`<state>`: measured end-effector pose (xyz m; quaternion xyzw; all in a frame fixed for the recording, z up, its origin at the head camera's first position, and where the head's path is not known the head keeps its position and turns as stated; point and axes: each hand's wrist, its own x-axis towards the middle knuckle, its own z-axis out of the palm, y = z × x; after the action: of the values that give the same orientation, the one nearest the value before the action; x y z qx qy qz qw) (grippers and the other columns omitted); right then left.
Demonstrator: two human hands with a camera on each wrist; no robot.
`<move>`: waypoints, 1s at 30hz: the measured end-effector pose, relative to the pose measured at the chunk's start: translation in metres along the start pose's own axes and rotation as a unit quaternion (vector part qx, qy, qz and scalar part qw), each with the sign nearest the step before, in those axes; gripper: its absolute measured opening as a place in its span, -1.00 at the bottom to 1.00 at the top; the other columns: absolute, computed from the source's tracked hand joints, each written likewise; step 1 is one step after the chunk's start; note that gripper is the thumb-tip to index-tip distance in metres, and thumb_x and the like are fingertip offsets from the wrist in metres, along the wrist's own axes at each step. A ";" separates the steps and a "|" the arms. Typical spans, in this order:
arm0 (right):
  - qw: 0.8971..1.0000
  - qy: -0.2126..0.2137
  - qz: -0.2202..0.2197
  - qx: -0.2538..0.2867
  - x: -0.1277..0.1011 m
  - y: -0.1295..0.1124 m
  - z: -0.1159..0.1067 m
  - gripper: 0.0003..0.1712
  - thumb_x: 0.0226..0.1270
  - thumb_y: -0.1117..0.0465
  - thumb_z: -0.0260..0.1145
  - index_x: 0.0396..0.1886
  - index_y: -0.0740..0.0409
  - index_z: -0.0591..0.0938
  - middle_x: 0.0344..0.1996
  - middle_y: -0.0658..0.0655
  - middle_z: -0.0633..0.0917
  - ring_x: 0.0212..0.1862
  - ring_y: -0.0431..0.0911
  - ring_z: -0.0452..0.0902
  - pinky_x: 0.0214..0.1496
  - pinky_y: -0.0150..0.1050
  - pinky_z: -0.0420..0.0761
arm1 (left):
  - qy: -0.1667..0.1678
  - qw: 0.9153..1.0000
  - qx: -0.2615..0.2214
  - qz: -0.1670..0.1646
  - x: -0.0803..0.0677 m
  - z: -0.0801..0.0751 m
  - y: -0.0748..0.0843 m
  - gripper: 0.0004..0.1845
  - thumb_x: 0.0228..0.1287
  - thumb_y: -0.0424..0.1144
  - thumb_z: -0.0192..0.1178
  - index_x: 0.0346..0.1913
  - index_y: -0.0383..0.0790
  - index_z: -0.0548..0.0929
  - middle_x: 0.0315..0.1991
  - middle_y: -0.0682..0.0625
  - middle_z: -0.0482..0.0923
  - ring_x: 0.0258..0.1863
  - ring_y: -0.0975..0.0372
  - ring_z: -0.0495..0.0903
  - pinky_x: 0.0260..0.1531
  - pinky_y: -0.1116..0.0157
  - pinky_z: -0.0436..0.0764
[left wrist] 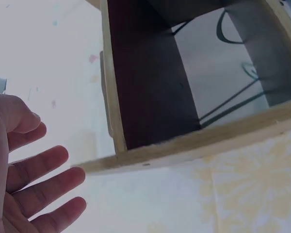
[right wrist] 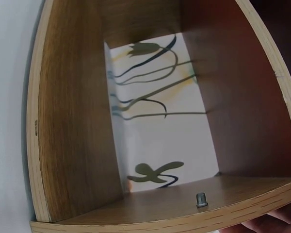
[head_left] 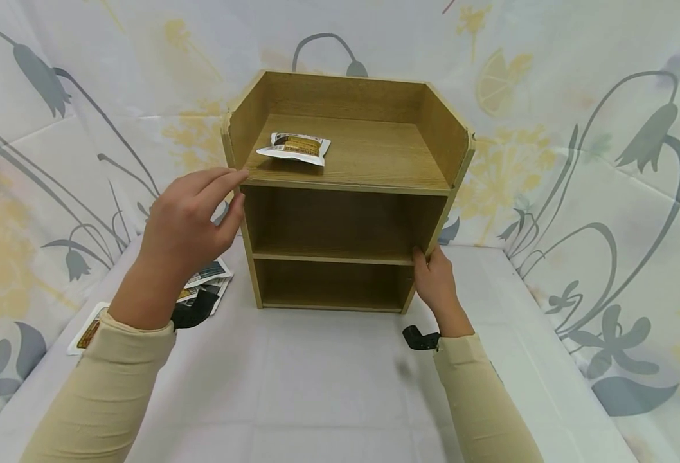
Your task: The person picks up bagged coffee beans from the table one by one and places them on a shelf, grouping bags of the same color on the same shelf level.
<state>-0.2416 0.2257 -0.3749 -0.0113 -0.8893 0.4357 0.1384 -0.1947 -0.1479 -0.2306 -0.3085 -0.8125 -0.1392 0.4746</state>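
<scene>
A small wooden shelf unit (head_left: pixel 369 151) with three levels stands on a white cloth in the head view. On the left part of its top level lies a white packet (head_left: pixel 299 149) with a brown and yellow label. My left hand (head_left: pixel 192 212) is raised by the unit's upper left edge, holding nothing; the left wrist view shows its loosely spread fingers (left wrist: pixel 48 191). Lower down, my right hand (head_left: pixel 437 283) grips the right side panel. In the right wrist view, its fingers (right wrist: pixel 266 224) show outside that panel, partly hidden by it.
Several flat packets (head_left: pixel 220 276) lie left of the unit, partly behind my left wrist. Another packet (head_left: pixel 89 329) is farther left, partly covered by the sleeve. Floral cloth (head_left: pixel 594 161) surrounds the table. A small metal peg (right wrist: pixel 201 200) sticks out inside the shelf unit.
</scene>
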 end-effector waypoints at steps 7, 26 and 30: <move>1.000 0.000 0.001 -0.002 0.000 -0.001 0.000 -0.40 0.54 -0.09 -0.17 0.32 0.22 0.34 0.20 0.38 0.52 0.19 0.25 0.50 0.17 0.18 0.53 | 0.001 1.000 -0.005 -0.023 -0.012 -0.003 -0.005 -0.67 0.29 -0.35 0.04 0.06 -0.32 0.65 -0.07 -0.22 0.68 -0.11 -0.11 0.64 -0.06 -0.03 0.61; 1.000 -0.001 0.000 -0.006 -0.001 0.001 0.000 -0.39 0.54 -0.11 -0.18 0.32 0.21 0.33 0.20 0.38 0.52 0.17 0.26 0.52 0.12 0.19 0.56 | 0.011 0.997 -0.012 -0.081 -0.038 -0.006 -0.022 -0.65 0.18 -0.39 0.16 0.05 -0.26 0.67 -0.10 -0.22 0.70 -0.14 -0.11 0.66 -0.15 -0.09 0.61; 1.000 0.000 -0.006 -0.008 0.000 0.000 0.000 -0.40 0.54 -0.10 -0.19 0.31 0.20 0.33 0.19 0.39 0.52 0.18 0.26 0.50 0.12 0.18 0.56 | -0.013 0.996 -0.007 -0.094 -0.047 -0.010 -0.029 -0.63 0.18 -0.38 0.16 0.08 -0.26 0.66 -0.07 -0.23 0.69 -0.09 -0.11 0.65 -0.11 -0.09 0.61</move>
<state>-0.2414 0.2260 -0.3748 -0.0066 -0.8928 0.4278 0.1410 -0.1896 -0.1930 -0.2633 -0.2360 -0.8428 -0.1845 0.4472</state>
